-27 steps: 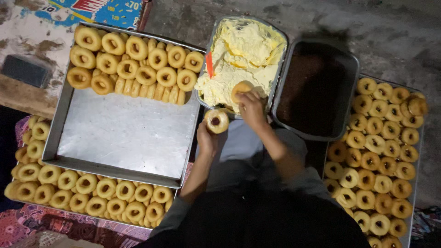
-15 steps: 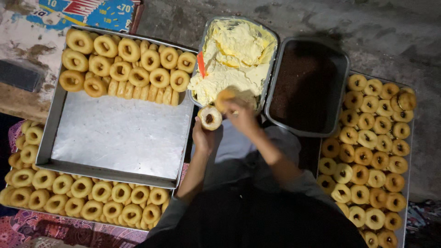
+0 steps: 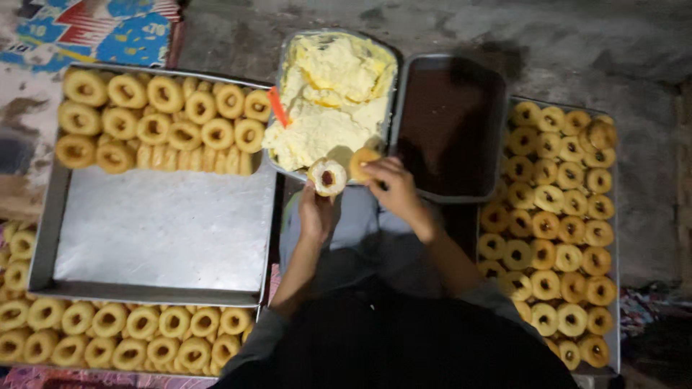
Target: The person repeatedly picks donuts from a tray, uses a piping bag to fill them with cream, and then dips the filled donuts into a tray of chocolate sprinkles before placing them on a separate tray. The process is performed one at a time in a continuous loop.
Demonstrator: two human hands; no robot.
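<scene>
The left hand point(image 3: 316, 212) grips a cream-covered doughnut half point(image 3: 328, 177), its cut face turned up and a dark spot at its centre. It sits just below the near rim of the tray of pale yellow cream point(image 3: 333, 101). The right hand point(image 3: 393, 189) pinches the other doughnut half point(image 3: 362, 163) between its fingertips, at the cream tray's near corner, close beside the first piece.

A moment ago the right hand was up over the cream with its piece; now it has drawn back to the tray's edge, and the two halves are nearly side by side (the spreading looks done, I would judge, and the halves ready to be closed together). The left hand has barely shifted.

An orange spatula point(image 3: 277, 106) rests in the cream. Right of that stands a tray of dark chocolate-coloured filling point(image 3: 450, 122), then a tray of ring doughnuts point(image 3: 559, 230). On the left, a large metal tray point(image 3: 155, 223) is partly filled with finished pieces point(image 3: 155, 119).
</scene>
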